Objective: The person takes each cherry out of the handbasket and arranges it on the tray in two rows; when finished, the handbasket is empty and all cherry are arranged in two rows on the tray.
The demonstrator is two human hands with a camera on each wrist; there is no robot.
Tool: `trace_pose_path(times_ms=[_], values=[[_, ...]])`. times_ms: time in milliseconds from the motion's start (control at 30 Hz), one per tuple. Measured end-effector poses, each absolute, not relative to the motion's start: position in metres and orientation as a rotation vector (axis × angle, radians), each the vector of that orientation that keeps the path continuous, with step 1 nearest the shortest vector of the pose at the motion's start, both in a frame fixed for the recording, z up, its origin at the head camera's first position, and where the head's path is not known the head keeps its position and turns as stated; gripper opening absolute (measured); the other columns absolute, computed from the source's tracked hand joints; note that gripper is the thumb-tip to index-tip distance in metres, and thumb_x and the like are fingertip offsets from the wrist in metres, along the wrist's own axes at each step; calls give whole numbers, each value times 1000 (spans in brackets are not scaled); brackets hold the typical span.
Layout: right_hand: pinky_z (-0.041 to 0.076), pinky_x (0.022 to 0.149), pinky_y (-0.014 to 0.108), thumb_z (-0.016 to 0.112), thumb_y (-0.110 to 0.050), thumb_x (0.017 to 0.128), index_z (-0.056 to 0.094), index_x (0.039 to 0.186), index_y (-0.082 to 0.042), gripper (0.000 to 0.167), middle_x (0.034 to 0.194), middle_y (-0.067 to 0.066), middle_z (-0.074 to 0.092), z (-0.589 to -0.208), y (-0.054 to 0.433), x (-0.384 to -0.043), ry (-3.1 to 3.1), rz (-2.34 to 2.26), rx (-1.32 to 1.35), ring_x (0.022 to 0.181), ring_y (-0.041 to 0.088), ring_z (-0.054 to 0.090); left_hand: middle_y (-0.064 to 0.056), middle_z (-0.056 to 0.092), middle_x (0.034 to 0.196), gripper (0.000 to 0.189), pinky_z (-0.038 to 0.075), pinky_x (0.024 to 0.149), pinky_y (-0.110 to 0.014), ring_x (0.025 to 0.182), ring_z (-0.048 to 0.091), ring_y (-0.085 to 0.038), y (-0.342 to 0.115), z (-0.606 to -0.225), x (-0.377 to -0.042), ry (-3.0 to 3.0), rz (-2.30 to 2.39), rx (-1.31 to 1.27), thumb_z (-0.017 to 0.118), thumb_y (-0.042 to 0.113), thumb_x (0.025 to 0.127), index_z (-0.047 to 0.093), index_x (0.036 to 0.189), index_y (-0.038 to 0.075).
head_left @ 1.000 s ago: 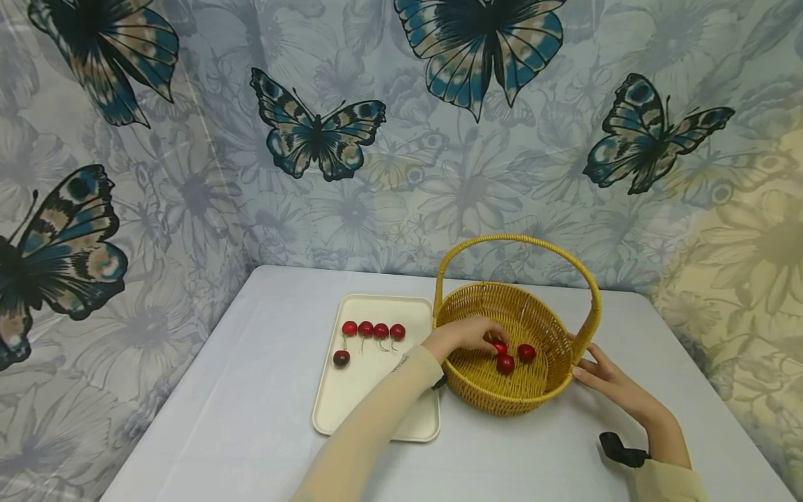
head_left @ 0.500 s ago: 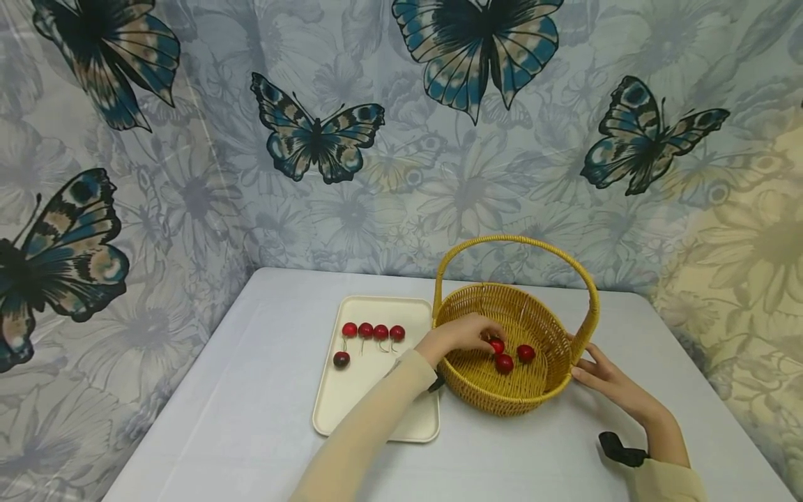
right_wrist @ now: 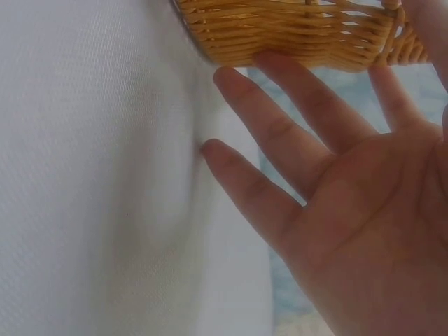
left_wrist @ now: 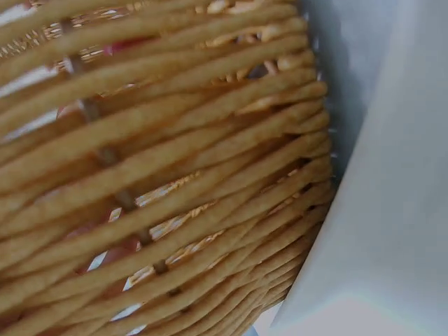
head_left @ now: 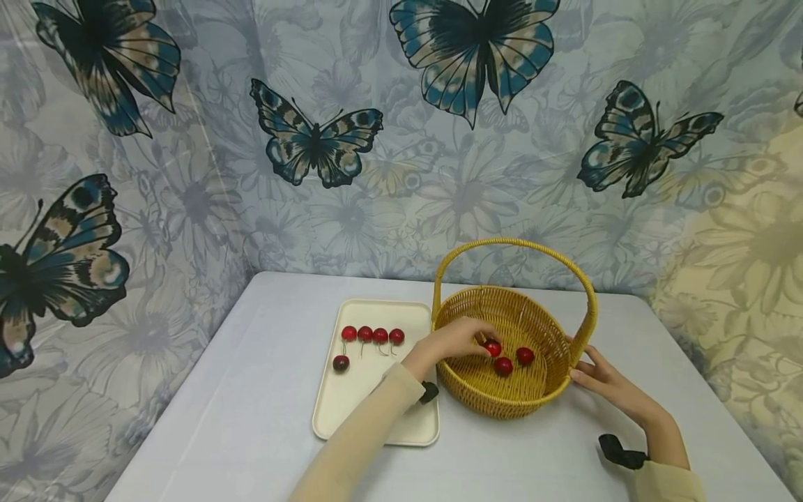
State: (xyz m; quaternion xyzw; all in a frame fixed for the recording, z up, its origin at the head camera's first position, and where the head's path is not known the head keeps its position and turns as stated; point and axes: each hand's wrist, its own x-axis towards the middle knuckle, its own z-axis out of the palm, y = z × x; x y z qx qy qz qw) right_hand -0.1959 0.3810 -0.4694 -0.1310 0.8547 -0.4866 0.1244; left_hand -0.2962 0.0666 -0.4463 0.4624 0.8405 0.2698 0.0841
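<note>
My left hand [head_left: 461,341] reaches over the left rim of a yellow wicker basket [head_left: 495,408] and pinches a red cherry [head_left: 492,348]. Two more cherries, one nearer the front [head_left: 503,367] and another farther right [head_left: 525,356], lie on the basket floor. The basket wall [left_wrist: 161,140] fills most of the left wrist view and hides that hand. At the basket's right side, my right hand [head_left: 605,383] touches the wall below the handle. In the right wrist view its fingers [right_wrist: 280,129] are straight and spread, fingertips right at the weave [right_wrist: 280,31].
A cream tray [head_left: 335,408] sits left of the basket, partly under my left sleeve [head_left: 357,439]. On it, several stemmed cherries [head_left: 364,334] form a row, with a darker cherry [head_left: 341,363] below. The basket's tall handle [head_left: 514,242] arches overhead. Butterfly-patterned cloth [head_left: 470,188] hangs behind the white table [head_left: 232,404].
My left hand has shifted slightly left inside the basket with the pinched cherry, away from the other two. My right hand stays at the basket's side. The head view has tilted up slightly.
</note>
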Motion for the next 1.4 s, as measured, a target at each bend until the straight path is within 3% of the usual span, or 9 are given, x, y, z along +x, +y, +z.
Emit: trace_pose_path(times_ms=[267, 667, 1000, 1400], values=[[29, 92, 71, 44, -18, 99, 7, 149, -14, 63, 142, 36, 25, -469, 380, -196, 2502, -1423, -401, 107, -22, 33, 6, 60, 120, 35, 42, 84, -9, 100, 55, -2, 59, -445, -282, 2569, 873, 1381, 65, 21, 87, 61, 121, 17], [38, 91, 62, 44, -17, 99, 5, 149, -14, 63, 142, 35, 26, -468, 380, -196, 2515, -1403, -429, 108, -22, 34, 8, 56, 117, 37, 41, 85, -10, 105, 52, -3, 51, -444, -266, 2622, 983, 1381, 63, 26, 88, 59, 124, 20], [29, 92, 71, 44, -18, 99, 5, 149, -15, 64, 143, 36, 24, -468, 379, -196, 2500, -1424, -402, 106, -23, 33, 7, 56, 115, 34, 43, 81, -9, 102, 52, -2, 42, -438, -253, 2617, 1121, 1353, 65, 20, 87, 61, 120, 20], [27, 90, 73, 45, -19, 99, 5, 149, -16, 65, 143, 36, 24, -466, 378, -194, 2499, -1416, -372, 105, -24, 32, 5, 59, 115, 34, 46, 81, -11, 96, 60, -4, 28, -438, -243, 2525, 1313, 1299, 66, 13, 87, 61, 120, 19]])
